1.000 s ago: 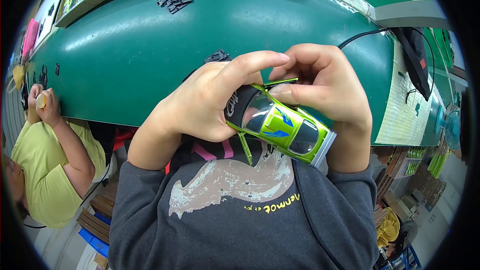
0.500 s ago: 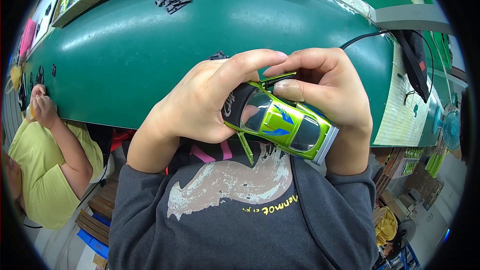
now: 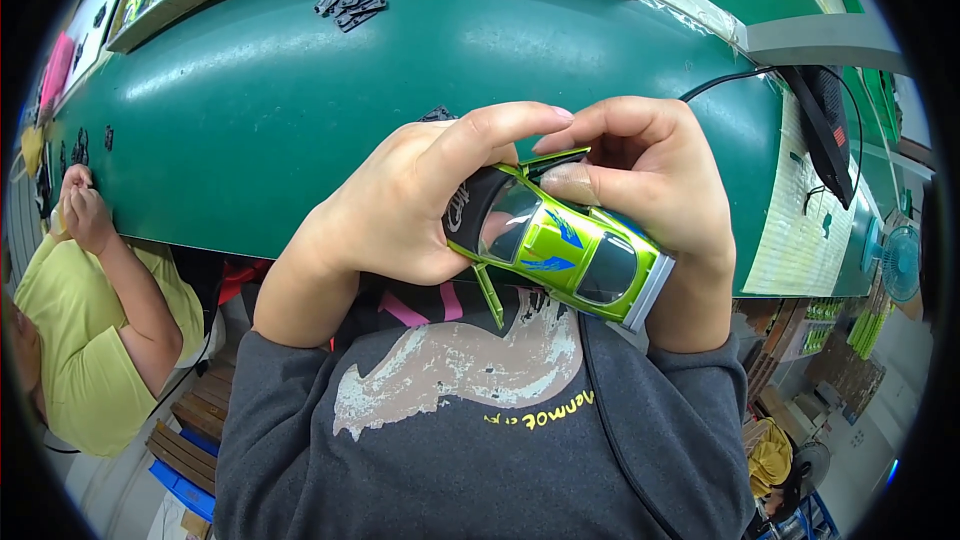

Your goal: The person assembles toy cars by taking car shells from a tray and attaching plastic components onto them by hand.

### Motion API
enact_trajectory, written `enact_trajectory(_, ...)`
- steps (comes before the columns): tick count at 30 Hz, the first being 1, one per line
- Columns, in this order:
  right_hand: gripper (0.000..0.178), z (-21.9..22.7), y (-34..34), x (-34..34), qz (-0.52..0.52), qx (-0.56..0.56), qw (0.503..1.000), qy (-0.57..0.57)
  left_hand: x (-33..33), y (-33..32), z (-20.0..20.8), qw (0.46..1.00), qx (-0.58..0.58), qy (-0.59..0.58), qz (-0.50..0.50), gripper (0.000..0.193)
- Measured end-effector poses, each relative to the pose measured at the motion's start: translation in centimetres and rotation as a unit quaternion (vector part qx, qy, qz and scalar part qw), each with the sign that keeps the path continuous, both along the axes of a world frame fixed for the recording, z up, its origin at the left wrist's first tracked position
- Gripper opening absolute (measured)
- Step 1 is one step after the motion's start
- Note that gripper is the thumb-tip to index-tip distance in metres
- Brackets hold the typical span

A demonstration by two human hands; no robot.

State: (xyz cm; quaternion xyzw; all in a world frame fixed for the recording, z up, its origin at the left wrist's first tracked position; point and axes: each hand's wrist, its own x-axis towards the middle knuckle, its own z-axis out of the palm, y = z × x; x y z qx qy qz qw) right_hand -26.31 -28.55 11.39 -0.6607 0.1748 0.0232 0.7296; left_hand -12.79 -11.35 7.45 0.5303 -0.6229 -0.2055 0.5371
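I hold a bright green toy car body (image 3: 560, 250) with blue side marks, dark windows and a grey rear end, close to my chest above the green table (image 3: 300, 110). My left hand (image 3: 400, 210) grips its front end, the forefinger stretched over the roof. My right hand (image 3: 650, 190) holds the far side and rear, its thumb pressed on the car's upper edge next to a thin open door piece. A green door flap hangs down below the car.
A pile of small black parts (image 3: 350, 2) lies at the table's far side, with more black bits (image 3: 80, 145) at the left. A person in a yellow shirt (image 3: 90, 340) works at the left. A black cable and device (image 3: 825, 120) sit right.
Both hands keep the same hold on the car; my left forefinger has slid a little farther over the roof. The person at the left has shifted their hands slightly.
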Motion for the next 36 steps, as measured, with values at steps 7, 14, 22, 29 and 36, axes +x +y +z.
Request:
enact_trajectory(7, 0.018, 0.0, 0.1, 0.0, -0.015, -0.018, 0.999, 0.023, 0.3, 0.2, 0.5, 1.000, 0.026, 0.010, -0.011, 0.074)
enact_trajectory(14, 0.016, -0.4, 0.3, 0.0, -0.036, -0.044, 0.998, -0.003, 0.3, 0.1, 0.2, 1.000, 0.008, 0.008, -0.002, 0.073)
enact_trajectory(22, 0.017, -0.7, -0.3, 0.3, 0.036, -0.216, 0.967, -0.130, 0.1, 0.3, 0.6, 0.999, 0.024, 0.033, -0.023, 0.080)
enact_trajectory(29, 0.014, -0.6, 0.1, 0.3, 0.029, -0.202, 0.970, -0.129, 0.0, 0.1, -0.1, 1.000, -0.018, 0.018, -0.014, 0.068)
enact_trajectory(36, 0.016, -0.8, -0.3, 0.4, 0.018, -0.104, 0.992, -0.074, 0.8, 0.0, 0.1, 0.999, -0.028, -0.014, -0.034, 0.046)
